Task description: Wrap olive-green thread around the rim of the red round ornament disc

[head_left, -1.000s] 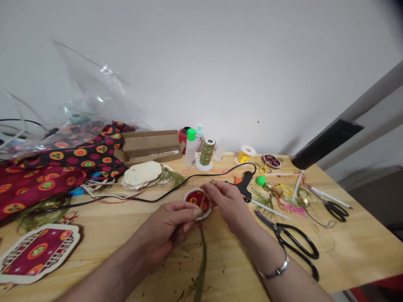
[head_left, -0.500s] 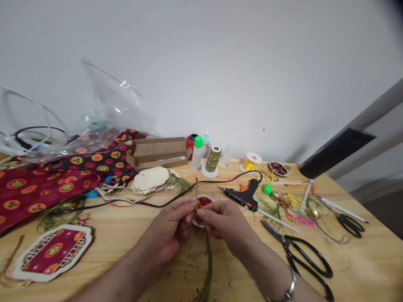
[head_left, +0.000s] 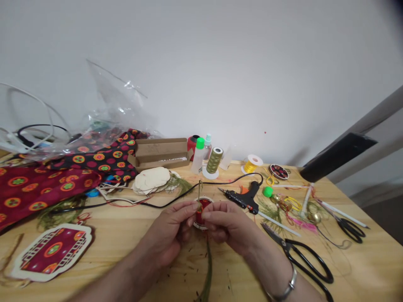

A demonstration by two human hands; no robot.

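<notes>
1. The left hand [head_left: 174, 228] is pinching a thin green strand [head_left: 200, 193] between thumb and forefinger, and the strand's end is poking up past the fingertips toward the far side.
2. The right hand [head_left: 228, 222] is pressing thumb and forefinger together just right of the left fingertips; whether anything is sitting between them, I cannot tell.
3. A small round red ornament [head_left: 205, 202] with a pale rim is showing between the two hands, which are partly hiding it, around the middle of the table [head_left: 151, 235].
4. A green tassel [head_left: 209, 268] is trailing from below the hands toward the near edge, with dark bits lying around it.
5. Right of the hands, a black glue gun [head_left: 250, 196] is lying with a white stick [head_left: 278, 223] jutting from its back.
6. Large black scissors [head_left: 287, 246] are lying on the near right.
7. Along the far side, a green thread spool [head_left: 215, 161], a green-capped bottle [head_left: 198, 160] and a yellow thread spool [head_left: 251, 167] are standing near the wall.
8. On the near left, a pale-framed plaque [head_left: 53, 251] is lying flat, and patterned cloth [head_left: 47, 184] is spreading out beyond it.
</notes>
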